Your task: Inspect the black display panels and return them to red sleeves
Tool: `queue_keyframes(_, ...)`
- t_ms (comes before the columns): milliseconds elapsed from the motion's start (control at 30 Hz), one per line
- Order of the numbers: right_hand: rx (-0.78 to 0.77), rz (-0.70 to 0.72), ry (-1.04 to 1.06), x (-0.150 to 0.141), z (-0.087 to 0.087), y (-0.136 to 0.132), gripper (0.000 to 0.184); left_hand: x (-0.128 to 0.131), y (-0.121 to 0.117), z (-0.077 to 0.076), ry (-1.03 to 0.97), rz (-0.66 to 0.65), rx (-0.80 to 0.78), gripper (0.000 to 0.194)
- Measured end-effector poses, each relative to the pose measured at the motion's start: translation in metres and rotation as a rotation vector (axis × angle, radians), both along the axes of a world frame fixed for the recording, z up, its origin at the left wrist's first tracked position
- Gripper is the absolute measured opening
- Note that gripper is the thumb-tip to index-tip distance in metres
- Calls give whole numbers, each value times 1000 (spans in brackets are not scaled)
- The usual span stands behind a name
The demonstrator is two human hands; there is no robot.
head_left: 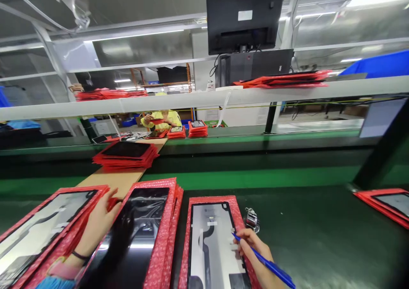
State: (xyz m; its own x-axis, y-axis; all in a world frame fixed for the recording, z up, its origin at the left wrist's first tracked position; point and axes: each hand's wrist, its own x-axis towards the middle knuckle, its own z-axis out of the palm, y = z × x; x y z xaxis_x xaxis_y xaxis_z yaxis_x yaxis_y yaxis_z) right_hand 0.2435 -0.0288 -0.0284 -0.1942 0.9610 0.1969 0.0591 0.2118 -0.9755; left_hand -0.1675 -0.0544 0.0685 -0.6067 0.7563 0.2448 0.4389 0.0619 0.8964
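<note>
My right hand (pixel 255 250) is closed around a blue pen (pixel 265 261), its tip resting on a grey panel in a red bubble-wrap bag (pixel 212 242) in front of me. My left hand (pixel 99 223) lies with fingers stretched out on the edge of a stack of red bagged panels (pixel 41 229) at the left, beside a middle stack topped by a dark glossy panel (pixel 140 233).
A small metal clip (pixel 252 218) lies on the green table by the right bag. Another red stack (pixel 126 155) sits on a cardboard strip on the conveyor. More bagged panels (pixel 388 204) lie at right. A person in yellow (pixel 161 119) works beyond. A monitor (pixel 244 16) stands on the shelf.
</note>
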Motion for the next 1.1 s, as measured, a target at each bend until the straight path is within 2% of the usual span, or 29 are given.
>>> queue_keyframes(33,6,-1,-51,-1,0,-1,29,16,1,-2,-65,-52,0,71)
queue_keyframes(100,18,-2,-136,-5,-3,-3,29,58,-3,-10,-236,-236,-43,63)
queue_keyframes(200,33,-24,-248,-10,-11,-6,36,122,-16,-26,-488,-463,-185,56)
queue_keyframes(300,55,-52,-354,-13,-14,-9,39,155,-24,-43,-684,-525,-356,49)
queue_keyframes(433,76,-15,-424,-15,-11,-12,33,160,-20,-60,-799,-446,-427,50)
queue_keyframes(533,80,24,-417,-16,-10,-12,30,159,-14,-63,-844,-412,-439,51)
queue_keyframes(733,15,2,-291,-15,-11,-8,34,162,-7,-51,-888,-375,-465,44)
queue_keyframes(900,-143,57,-51,-13,-12,-1,44,182,1,-35,-896,-556,-360,37)
queue_keyframes(1000,-196,77,64,-12,-13,2,51,202,4,-35,-882,-612,-276,44)
queue_keyframes(1100,-200,59,137,-7,-14,6,57,215,5,-37,-836,-571,-245,54)
